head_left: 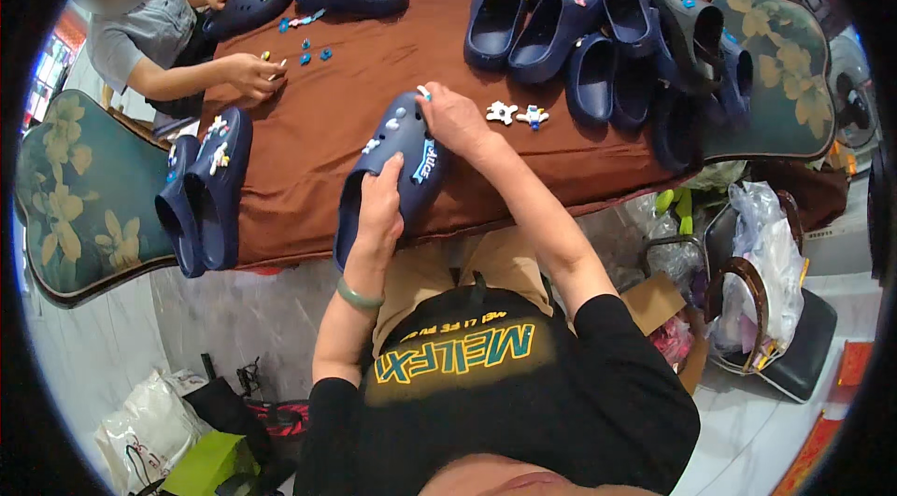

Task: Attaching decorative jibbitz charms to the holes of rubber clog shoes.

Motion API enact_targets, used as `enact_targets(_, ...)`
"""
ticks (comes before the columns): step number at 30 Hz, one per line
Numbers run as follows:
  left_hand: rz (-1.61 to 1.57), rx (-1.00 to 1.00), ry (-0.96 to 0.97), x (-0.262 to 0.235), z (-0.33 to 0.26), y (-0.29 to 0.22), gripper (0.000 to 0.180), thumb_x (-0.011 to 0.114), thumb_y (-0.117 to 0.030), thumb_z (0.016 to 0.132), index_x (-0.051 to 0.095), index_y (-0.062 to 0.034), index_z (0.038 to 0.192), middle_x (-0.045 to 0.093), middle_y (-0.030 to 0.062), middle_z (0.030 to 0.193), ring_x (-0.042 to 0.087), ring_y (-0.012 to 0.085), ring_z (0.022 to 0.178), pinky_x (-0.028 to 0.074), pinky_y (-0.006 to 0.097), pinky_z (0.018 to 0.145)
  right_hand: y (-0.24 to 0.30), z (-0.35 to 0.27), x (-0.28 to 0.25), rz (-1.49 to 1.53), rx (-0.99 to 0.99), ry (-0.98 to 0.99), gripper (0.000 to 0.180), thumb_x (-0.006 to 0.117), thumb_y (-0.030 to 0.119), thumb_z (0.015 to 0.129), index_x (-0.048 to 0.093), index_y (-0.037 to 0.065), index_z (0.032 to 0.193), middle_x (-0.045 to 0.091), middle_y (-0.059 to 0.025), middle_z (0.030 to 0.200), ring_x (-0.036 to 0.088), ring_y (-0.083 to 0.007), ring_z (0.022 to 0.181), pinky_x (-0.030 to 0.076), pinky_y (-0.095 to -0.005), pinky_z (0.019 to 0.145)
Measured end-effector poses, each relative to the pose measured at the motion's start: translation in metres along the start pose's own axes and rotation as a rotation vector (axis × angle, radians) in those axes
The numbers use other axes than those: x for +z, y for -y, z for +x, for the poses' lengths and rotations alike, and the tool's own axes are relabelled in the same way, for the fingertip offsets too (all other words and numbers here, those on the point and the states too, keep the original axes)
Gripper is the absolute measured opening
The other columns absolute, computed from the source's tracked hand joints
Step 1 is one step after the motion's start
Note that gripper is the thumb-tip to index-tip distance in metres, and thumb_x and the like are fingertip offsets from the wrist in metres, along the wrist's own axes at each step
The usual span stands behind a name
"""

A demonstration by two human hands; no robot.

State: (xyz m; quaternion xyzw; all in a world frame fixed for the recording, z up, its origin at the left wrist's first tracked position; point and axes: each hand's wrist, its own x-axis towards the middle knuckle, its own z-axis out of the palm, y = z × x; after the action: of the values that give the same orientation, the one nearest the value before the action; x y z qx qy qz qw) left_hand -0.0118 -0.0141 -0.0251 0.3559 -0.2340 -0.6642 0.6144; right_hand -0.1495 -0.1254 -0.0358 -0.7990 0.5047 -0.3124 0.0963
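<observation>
A dark blue clog [391, 147] lies at the table's near edge, its toe pointing away from me. Several white and pale blue shoe charms sit on its upper, along with a blue and white lettered one. My left hand [378, 205] is closed on the clog's side and upper, thumb on top. Pinched in the fingers of my right hand [455, 120], at the right of the toe, is a small white and blue charm [424, 92]. Two loose white figure charms [518, 114] lie on the cloth to the right of that hand.
A brown cloth covers the table [374, 48]. Decorated clogs [219, 188] stand at the left edge; many more clogs [551, 34] crowd the far right. Across the left corner, a co-worker's hand [254, 76] is near small blue charms [306, 58]. Chairs [93, 197] flank the table.
</observation>
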Motion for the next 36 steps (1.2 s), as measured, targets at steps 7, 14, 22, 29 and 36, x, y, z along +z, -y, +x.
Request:
enact_targets(7, 0.225, 0.007, -0.069, -0.013, -0.005, -0.01, 0.028, 0.056, -0.011, 0.09, 0.057, 0.003, 0.114, 0.064, 0.0093, 0.104, 0.064, 0.017, 0.087, 0.053, 0.03, 0.076, -0.042, -0.002, -0.01, -0.36, -0.04, 0.024, 0.028, 0.066, 0.027, 0.079, 0.057, 0.007, 0.095, 0.06, -0.0147, 0.095, 0.056, -0.0332, 0.09, 0.045, -0.046, 0.073)
enact_targets(14, 0.111, -0.048, 0.054, -0.024, 0.002, -0.013, 0.028, 0.059, -0.011, 0.089, 0.058, 0.0005, 0.114, 0.064, 0.0076, 0.102, 0.063, 0.0141, 0.088, 0.053, 0.027, 0.076, 0.003, 0.032, -0.037, 0.198, -0.367, 0.236, 0.047, 0.069, 0.025, 0.081, 0.057, 0.004, 0.121, 0.049, -0.0171, 0.13, 0.047, -0.0345, 0.119, 0.038, -0.0414, 0.101)
enact_targets(22, 0.208, -0.058, 0.022, -0.01, 0.0, -0.015, 0.031, 0.057, -0.014, 0.089, 0.057, 0.0021, 0.116, 0.063, 0.0082, 0.104, 0.062, 0.0157, 0.089, 0.051, 0.028, 0.076, -0.005, 0.045, -0.002, 0.458, -0.58, 0.568, 0.027, 0.06, 0.023, 0.086, 0.066, 0.004, 0.105, 0.065, -0.0115, 0.108, 0.059, -0.0298, 0.105, 0.043, -0.0391, 0.092)
enact_targets(29, 0.194, -0.004, 0.037, -0.027, 0.012, -0.003, 0.029, 0.057, -0.006, 0.087, 0.056, 0.0029, 0.115, 0.063, 0.0103, 0.106, 0.064, 0.019, 0.091, 0.053, 0.031, 0.079, 0.019, 0.014, 0.009, 0.269, -0.195, 0.078, 0.016, 0.056, 0.023, 0.09, 0.066, 0.011, 0.089, 0.066, -0.0069, 0.092, 0.06, -0.0283, 0.095, 0.048, -0.0409, 0.082)
enact_targets(36, 0.175, -0.035, 0.037, -0.024, 0.011, -0.008, 0.027, 0.058, -0.007, 0.087, 0.058, 0.0015, 0.112, 0.065, 0.0091, 0.102, 0.065, 0.0173, 0.085, 0.053, 0.03, 0.076, 0.014, 0.017, -0.001, 0.249, -0.217, 0.211, 0.016, 0.054, 0.021, 0.09, 0.064, 0.01, 0.095, 0.064, -0.0096, 0.094, 0.056, -0.0287, 0.101, 0.046, -0.0405, 0.086)
